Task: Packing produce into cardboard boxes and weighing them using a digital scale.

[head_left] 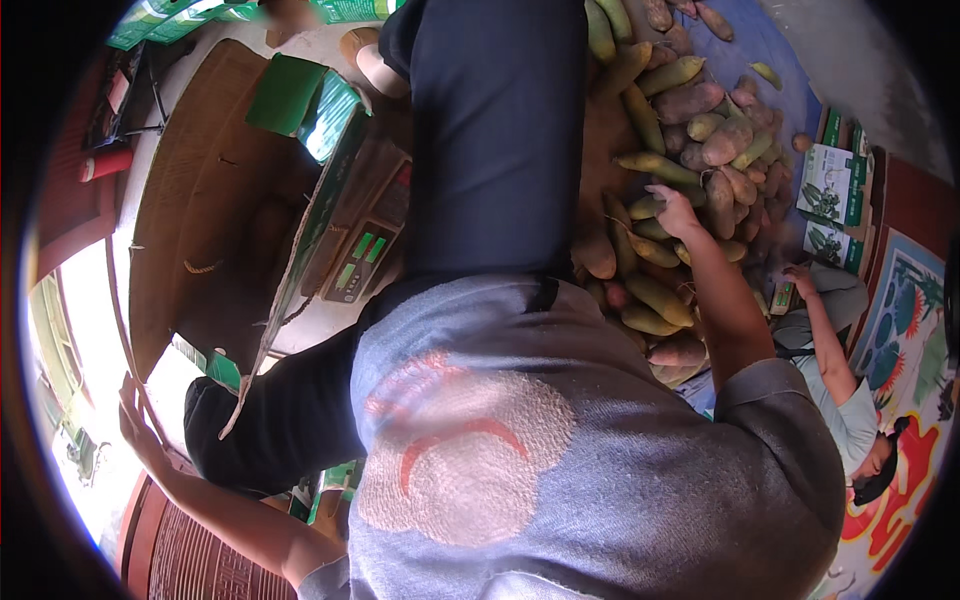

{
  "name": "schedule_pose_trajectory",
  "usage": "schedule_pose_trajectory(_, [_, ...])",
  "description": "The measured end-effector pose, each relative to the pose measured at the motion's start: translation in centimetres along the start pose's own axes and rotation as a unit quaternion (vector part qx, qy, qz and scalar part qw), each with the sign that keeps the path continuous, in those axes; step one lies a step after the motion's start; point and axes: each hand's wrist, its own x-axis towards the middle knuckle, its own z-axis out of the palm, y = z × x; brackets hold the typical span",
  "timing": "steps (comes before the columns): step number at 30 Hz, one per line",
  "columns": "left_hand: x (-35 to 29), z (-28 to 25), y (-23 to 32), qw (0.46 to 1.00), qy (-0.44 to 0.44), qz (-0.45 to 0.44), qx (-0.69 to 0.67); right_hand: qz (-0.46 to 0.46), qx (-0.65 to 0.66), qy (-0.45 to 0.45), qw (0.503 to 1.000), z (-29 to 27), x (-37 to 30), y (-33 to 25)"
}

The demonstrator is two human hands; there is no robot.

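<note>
Step, as I judge it from my end: reaching into the pile. Right hand (pixel 675 212) is at the green vegetables (pixel 660 305), index finger extended, other fingers obscured; I cannot tell whether it pinches one. They lie on the right among pinkish tubers (pixel 727 140). Left hand (pixel 143 430), fingers spread, at the cardboard box (pixel 180 200) edge. Any lift would call for curling the right fingers around one body.

A blue sheet (pixel 765 45) covers part of the grey floor (pixel 870 90). Heaped on it lie pinkish tubers (pixel 727 142) and long green vegetables (pixel 656 297), mixed together; one small green piece (pixel 766 74) lies apart, nearer the sheet's right edge. Cartons (pixel 828 185) stand just beyond that edge
</note>
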Motion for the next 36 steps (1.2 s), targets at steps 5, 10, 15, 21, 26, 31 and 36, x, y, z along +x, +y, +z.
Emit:
schedule_pose_trajectory(5, [-2.2, 2.1, -2.9, 0.987, 0.041, -0.092, -0.124, 0.090, -0.118, -0.178, 0.973, 4.6, -1.5, 4.4])
schedule_pose_trajectory(10, [-1.5, 2.6, -4.4, 0.988, 0.052, -0.109, -0.099, 0.152, -0.223, -0.235, 0.934, 8.1, -3.2, 6.4])
schedule_pose_trajectory(15, [-2.9, 0.7, -8.0, 0.979, 0.072, -0.131, -0.136, 0.142, -0.310, -0.210, 0.916, 8.2, -4.0, 3.8])
schedule_pose_trajectory(21, [-2.8, 0.3, -8.7, 0.974, 0.084, -0.140, -0.159, 0.123, -0.362, -0.183, 0.906, 8.5, -4.5, 3.0])
schedule_pose_trajectory(26, [-2.9, 0.4, -8.5, 0.966, 0.103, -0.142, -0.192, 0.118, -0.369, -0.181, 0.904, 9.1, -3.8, 4.4])
schedule_pose_trajectory(31, [-2.5, 0.6, -8.3, 0.968, 0.089, -0.136, -0.192, 0.056, -0.395, -0.170, 0.901, 9.3, -3.1, 6.1])
schedule_pose_trajectory(36, [-2.7, 0.4, -6.5, 0.965, 0.127, -0.119, -0.195, 0.203, -0.156, -0.080, 0.963, 8.8, -2.0, 2.7])
